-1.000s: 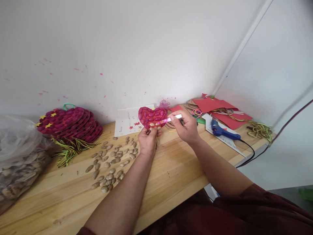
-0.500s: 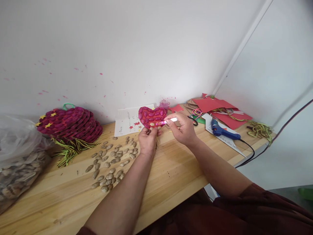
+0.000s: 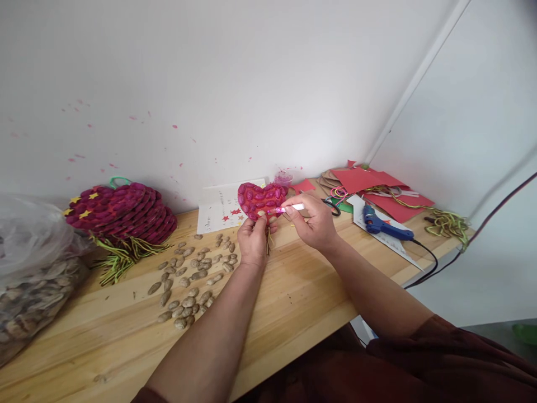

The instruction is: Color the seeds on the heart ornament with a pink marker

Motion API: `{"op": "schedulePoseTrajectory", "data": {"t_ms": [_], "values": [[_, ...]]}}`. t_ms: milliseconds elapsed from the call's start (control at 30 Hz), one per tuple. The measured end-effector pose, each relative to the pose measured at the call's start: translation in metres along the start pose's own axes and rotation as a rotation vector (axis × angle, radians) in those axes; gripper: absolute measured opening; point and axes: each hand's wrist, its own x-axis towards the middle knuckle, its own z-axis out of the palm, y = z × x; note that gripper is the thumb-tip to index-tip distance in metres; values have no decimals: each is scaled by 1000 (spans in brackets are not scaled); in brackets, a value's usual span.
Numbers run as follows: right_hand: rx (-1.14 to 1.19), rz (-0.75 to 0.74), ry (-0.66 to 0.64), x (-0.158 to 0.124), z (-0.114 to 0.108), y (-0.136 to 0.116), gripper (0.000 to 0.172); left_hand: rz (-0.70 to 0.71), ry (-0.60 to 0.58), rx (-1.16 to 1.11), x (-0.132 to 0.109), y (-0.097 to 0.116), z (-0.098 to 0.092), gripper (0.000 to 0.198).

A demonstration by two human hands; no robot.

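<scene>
My left hand (image 3: 252,239) grips the lower edge of a heart-shaped craft piece (image 3: 260,195) covered in peanut shells painted magenta. A few shells near my thumb are still pale, and thin cords hang below the piece. In my right hand (image 3: 312,221) is a white-handled paintbrush (image 3: 296,207), its pink-stained tip against the shells at the lower part of the heart. Behind the heart stands a small clear cup (image 3: 283,178) with pink paint on it. Loose peanuts (image 3: 188,302) lie scattered on the wooden table (image 3: 289,324) left of my hands.
Stacked magenta hearts (image 3: 138,210) with green cords stand at the left, beside a plastic bag of peanuts (image 3: 37,296). White paper (image 3: 210,210) with small stars lies behind. On the right are red sheets (image 3: 361,182), scissors (image 3: 334,208) and a blue glue gun (image 3: 386,226) with its cable.
My left thumb has shifted slightly on the heart's lower edge, and the heart has tilted a little. The brush stays against the shells in nearly the same place.
</scene>
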Motion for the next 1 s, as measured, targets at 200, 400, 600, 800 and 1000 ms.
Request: {"op": "schedulePoseTrajectory", "data": {"t_ms": [200, 400, 600, 800, 1000], "values": [[-12, -12, -24, -1, 1, 0, 14, 6, 52, 36, 0, -2, 0, 47], [-8, -37, -2, 0, 0, -1, 11, 49, 42, 70, 1, -3, -2, 46], [-14, -45, 12, 0, 1, 1, 14, 64, 35, 74, 1, -4, -2, 49], [-16, -67, 12, 0, 0, -1, 12, 148, 25, 88, 6, -9, -5, 48], [-17, -81, 32, 1, -1, -4, 11, 183, -1, 86, 6, -9, -5, 44]]}}
